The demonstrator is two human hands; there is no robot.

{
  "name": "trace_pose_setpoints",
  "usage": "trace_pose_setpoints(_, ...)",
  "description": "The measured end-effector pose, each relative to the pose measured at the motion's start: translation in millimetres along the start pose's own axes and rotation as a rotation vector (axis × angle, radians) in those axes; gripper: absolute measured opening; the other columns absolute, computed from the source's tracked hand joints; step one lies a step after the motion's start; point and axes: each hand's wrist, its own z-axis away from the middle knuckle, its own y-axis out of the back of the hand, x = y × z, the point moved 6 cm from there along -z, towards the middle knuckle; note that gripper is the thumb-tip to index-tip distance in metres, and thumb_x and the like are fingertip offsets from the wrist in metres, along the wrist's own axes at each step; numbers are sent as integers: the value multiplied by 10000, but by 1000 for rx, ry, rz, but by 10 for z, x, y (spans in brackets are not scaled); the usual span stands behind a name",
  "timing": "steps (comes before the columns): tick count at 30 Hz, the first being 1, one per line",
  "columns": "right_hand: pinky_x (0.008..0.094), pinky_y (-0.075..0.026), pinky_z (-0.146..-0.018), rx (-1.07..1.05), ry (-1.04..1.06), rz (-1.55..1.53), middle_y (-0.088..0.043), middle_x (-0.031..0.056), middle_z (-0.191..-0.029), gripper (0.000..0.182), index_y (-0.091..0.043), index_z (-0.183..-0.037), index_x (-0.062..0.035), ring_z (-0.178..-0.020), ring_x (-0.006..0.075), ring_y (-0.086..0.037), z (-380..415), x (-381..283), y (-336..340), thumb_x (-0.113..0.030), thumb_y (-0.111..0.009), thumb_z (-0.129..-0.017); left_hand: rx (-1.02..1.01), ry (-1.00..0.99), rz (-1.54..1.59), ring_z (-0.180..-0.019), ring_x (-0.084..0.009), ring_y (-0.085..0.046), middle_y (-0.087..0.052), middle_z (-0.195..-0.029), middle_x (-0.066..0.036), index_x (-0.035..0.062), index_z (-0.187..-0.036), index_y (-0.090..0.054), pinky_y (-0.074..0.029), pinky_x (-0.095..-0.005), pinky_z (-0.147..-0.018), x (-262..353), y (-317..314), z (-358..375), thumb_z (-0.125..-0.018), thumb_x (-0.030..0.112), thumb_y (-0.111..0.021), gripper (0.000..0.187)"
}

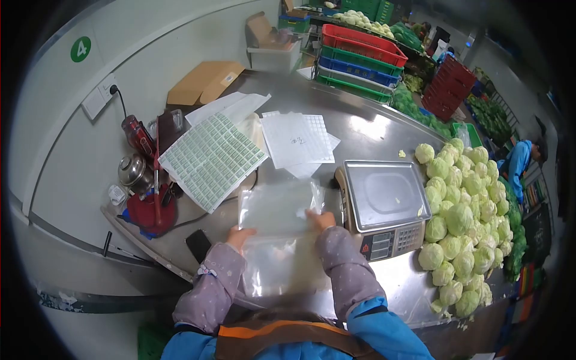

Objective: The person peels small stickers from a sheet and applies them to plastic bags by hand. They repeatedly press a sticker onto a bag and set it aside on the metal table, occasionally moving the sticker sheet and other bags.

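Observation:
Clear plastic bags (279, 210) lie in a stack on the steel table, in front of my body. My left hand (241, 237) is at the left edge of the upper bags, its fingers closed on them. On the right edge, my right hand (321, 221) grips the same bags between thumb and fingers. More clear plastic (285, 267) is spread below, between my forearms. A weighing scale (387, 195) with a steel tray stands just right of my right hand. Beyond the bags lie a sheet of green labels (213, 159) and white paper sheets (297, 141).
Many cabbages (461, 219) are heaped right of the scale. A black phone (198, 245), a metal pot (133, 171) and a red flask (138, 135) are at the left. Stacked crates (360, 60) and cardboard (204, 83) stand behind. A person in blue (517, 165) is at far right.

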Motion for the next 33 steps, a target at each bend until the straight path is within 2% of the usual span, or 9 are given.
trace_pose_setpoints(4, 415, -476, -803, -187, 183, -67, -649, 241, -997, 561, -627, -1023, 61, -958, 339, -637, 409, -218, -91, -404, -731, -727, 76, 64, -60, -856, -248, -612, -609, -960, -125, -1, -1087, -549, -513, -389, -694, 49, 134, 171, -715, 45, -683, 398)
trace_pose_setpoints(6, 419, -477, -797, -33, 460, -332, -660, 214, -954, 487, -612, -1049, 28, -926, 351, -636, 553, -275, -80, -326, -731, -736, -123, -17, 63, -908, -246, -610, -610, -977, -125, -2, -1075, -550, -513, -390, -705, 22, 87, 146, -722, 11, -672, 373)
trace_pose_setpoints(10, 429, -481, -799, 258, 403, -152, -662, 197, -903, 497, -535, -1144, 24, -876, 374, -632, 577, -152, 259, -257, -692, -766, -141, -31, 102, -977, -252, -601, -617, -1025, -136, -23, -1127, -531, -502, -384, -797, -46, -128, 126, -717, -16, -675, 435)
trace_pose_setpoints(13, 428, -457, -868, 260, 138, 175, -606, 226, -1089, 609, -419, -1279, 19, -989, 404, -580, 690, -121, 365, -256, -650, -787, -171, -196, -103, -1078, -225, -534, -589, -1079, -144, 8, -1088, -552, -426, -371, -887, -37, -284, -45, -741, 102, -711, 392)
trace_pose_setpoints(16, 471, -270, -1063, 376, 532, 429, -255, 266, -1435, 769, -287, -1386, 15, -1321, 433, -254, 1053, -316, 285, -354, -633, -807, 159, -155, -406, -1225, -323, -445, -412, -1348, -230, -86, -1338, -316, -382, -390, -997, -303, -33, -205, -645, 187, -807, 892)
trace_pose_setpoints(19, 504, -250, -1065, 398, 625, 600, -276, 267, -1426, 805, -293, -1389, 9, -1330, 420, -251, 1100, 94, 96, -449, -601, -804, 108, 38, -197, -1237, -341, -439, -426, -1337, -253, -125, -1328, -304, -375, -384, -1010, -59, -201, 147, -625, 237, -834, 952)
trace_pose_setpoints(23, 534, -219, -1067, 317, 649, 602, -277, 259, -1429, 815, -321, -1373, 11, -1340, 409, -235, 1190, 146, 47, -503, -582, -796, 54, -55, -255, -1151, -310, -511, -521, -1220, -200, -45, -1278, -399, -409, -410, -963, -423, -335, -712, -622, 276, -844, 856)
trace_pose_setpoints(25, 529, -224, -1066, 326, 667, 614, -277, 257, -1429, 817, -326, -1368, 12, -1337, 407, -241, 1193, 161, 41, -504, -588, -791, 285, -321, -724, -1053, -291, -585, -571, -1167, -189, -60, -1240, -449, -476, -384, -889, -163, -439, -734, -577, 313, -871, 870)
trace_pose_setpoints(33, 517, -208, -1080, 283, 653, 538, -283, 248, -1429, 834, -324, -1366, 12, -1335, 395, -255, 1140, 174, 119, -492, -611, -766, 9, -207, -538, -895, -225, -643, -660, -1013, -133, 0, -1085, -620, -510, -330, -781, 409, -844, -165, -573, 286, -867, 636)
